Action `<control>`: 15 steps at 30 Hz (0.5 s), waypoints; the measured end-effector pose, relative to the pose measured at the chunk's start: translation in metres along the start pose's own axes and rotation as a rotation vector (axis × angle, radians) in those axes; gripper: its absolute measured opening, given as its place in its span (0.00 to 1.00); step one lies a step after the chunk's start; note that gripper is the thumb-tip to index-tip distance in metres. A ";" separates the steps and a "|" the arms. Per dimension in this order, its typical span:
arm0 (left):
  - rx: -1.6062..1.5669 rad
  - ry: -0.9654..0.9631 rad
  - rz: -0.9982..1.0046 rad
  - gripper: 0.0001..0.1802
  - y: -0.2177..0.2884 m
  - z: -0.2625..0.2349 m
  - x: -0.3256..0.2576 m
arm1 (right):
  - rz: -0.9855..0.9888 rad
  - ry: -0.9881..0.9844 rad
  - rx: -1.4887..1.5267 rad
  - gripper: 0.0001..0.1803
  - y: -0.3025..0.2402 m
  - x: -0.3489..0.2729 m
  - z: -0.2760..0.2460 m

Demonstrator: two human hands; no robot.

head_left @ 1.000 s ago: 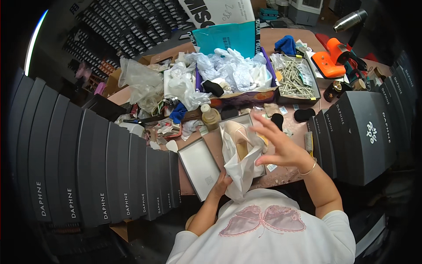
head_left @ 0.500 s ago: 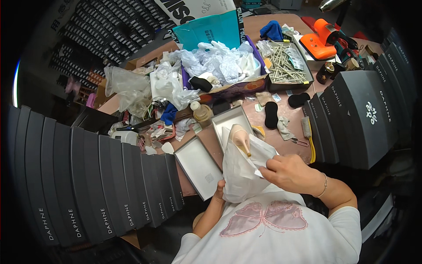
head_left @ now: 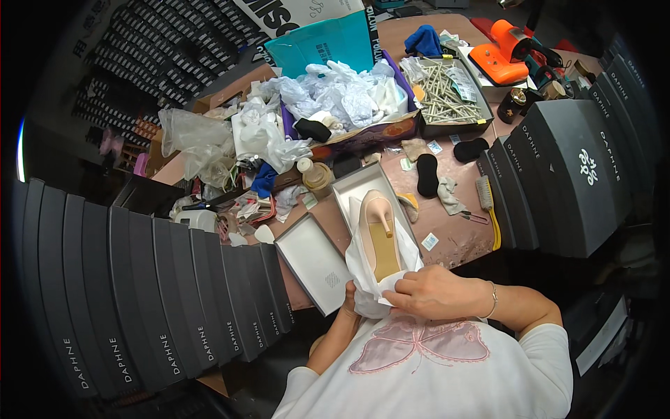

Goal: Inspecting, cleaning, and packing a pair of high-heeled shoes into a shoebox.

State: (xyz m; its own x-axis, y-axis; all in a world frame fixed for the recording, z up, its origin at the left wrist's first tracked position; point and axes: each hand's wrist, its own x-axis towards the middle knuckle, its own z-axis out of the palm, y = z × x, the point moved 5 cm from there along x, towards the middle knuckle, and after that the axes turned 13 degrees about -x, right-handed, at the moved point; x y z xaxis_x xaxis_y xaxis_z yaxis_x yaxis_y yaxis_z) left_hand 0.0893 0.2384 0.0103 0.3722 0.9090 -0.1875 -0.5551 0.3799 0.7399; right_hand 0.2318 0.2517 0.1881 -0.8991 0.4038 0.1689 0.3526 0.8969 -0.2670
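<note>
A beige high-heeled shoe lies sole up, its tan sole and thin heel showing. Thin white wrapping surrounds its sides and covers its toe end; whether it is paper or a bag I cannot tell. My right hand is closed, pinching the wrapping's near edge by the toe. At the shoe's left, my left hand grips the wrapping, thumb in sight and fingers hidden behind it. The shoe's heel end reaches over an open shoe box, grey outside with a white inside. Left of it rests the box lid, white inside up.
Dark grey shoe boxes stand in a row at left, with more stacked at right. Farther back are a carton of crumpled white paper, a tray of pale sticks and an orange tool. A yellow-handled brush lies right.
The wrapping has been drawn down off the shoe's heel end, baring the sole. My right hand has moved left and down with the wrapping's edge; the left hand has barely moved.
</note>
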 end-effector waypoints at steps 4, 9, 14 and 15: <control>0.087 -0.046 -0.011 0.48 0.015 -0.003 -0.001 | 0.107 0.234 -0.043 0.13 0.025 0.001 -0.053; 0.476 -0.131 -0.135 0.50 0.052 -0.005 -0.009 | 0.311 0.509 0.093 0.09 0.093 -0.002 -0.070; 0.293 -0.120 0.179 0.62 0.072 0.006 0.015 | 0.187 0.391 0.606 0.08 0.069 0.009 -0.042; 0.082 -0.064 0.238 0.59 0.073 0.013 0.022 | 0.206 0.362 0.657 0.08 0.070 0.011 -0.028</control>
State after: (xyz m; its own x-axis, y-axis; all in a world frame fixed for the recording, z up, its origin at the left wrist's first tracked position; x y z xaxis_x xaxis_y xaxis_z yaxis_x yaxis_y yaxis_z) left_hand 0.0666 0.2839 0.0689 0.2855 0.9576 0.0376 -0.5713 0.1386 0.8090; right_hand 0.2546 0.3242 0.1981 -0.6517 0.6857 0.3243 0.1757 0.5523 -0.8149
